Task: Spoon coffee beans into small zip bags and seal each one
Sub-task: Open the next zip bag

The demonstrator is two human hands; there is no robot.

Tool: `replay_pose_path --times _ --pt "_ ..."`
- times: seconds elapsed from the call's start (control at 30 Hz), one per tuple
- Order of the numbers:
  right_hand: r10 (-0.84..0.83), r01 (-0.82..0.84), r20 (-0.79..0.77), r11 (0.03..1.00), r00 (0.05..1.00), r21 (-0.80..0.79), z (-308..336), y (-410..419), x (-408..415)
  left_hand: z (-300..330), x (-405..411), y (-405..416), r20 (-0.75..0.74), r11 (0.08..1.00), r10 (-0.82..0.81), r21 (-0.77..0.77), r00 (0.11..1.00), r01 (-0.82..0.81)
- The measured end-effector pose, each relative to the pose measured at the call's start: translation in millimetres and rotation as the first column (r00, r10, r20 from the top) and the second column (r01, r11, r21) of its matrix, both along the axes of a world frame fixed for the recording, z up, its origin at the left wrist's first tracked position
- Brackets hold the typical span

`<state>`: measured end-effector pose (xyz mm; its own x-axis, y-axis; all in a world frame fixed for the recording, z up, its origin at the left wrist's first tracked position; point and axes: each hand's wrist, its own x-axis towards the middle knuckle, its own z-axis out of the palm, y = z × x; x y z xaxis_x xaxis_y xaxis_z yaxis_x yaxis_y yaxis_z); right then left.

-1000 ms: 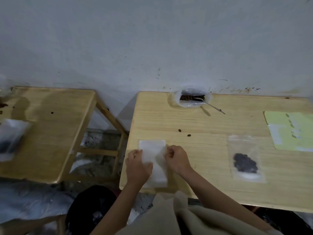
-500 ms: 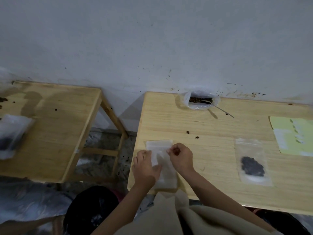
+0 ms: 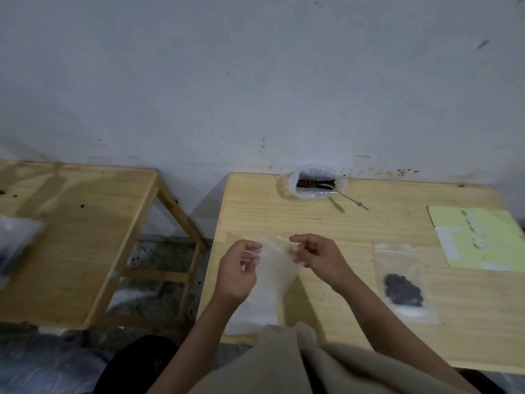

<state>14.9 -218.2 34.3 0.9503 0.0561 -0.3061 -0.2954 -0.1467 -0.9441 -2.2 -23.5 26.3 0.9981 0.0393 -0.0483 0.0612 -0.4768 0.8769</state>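
An empty clear zip bag [image 3: 272, 268] is lifted off the wooden table [image 3: 355, 228] near its front left corner. My left hand [image 3: 237, 270] pinches the bag's top left edge and my right hand [image 3: 318, 257] pinches its top right edge. More clear plastic [image 3: 250, 317] lies flat on the table under my left wrist. At the back, against the wall, an open plastic bag of coffee beans [image 3: 314, 184] holds a metal spoon [image 3: 350, 201], whose handle sticks out to the right. A filled zip bag of beans [image 3: 403, 282] lies flat to the right of my right forearm.
A pale green sheet [image 3: 480, 240] lies at the table's right edge. A second wooden table [image 3: 76, 237] stands to the left across a gap, with another bag holding beans [image 3: 14, 243] at its left edge and a few loose beans.
Both hands have raised the empty bag's top off the table, where it lay flat before. The camera has moved closer and shifted slightly.
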Motion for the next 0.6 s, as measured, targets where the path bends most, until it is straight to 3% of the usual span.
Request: replay_pose_path --times 0.13,0.27,0.43,0.6 --pt "0.141 -0.137 0.036 0.986 0.989 -0.095 28 -31 15 21 11 -34 0.117 0.997 -0.050 0.069 0.992 0.042" --pt "0.022 -0.011 0.086 0.992 0.996 -0.125 38 -57 15 37 15 -75 0.266 0.996 0.044 0.066 0.963 -0.063" --pt "-0.065 0.071 0.192 0.997 0.979 -0.023 52 -83 9 70 13 -131 0.076 0.970 0.082 -0.235 0.994 -0.062" --pt "-0.028 0.022 0.203 0.999 0.979 0.032 63 -105 3 87 12 -164 0.051 0.949 0.161 -0.281 0.986 -0.140"
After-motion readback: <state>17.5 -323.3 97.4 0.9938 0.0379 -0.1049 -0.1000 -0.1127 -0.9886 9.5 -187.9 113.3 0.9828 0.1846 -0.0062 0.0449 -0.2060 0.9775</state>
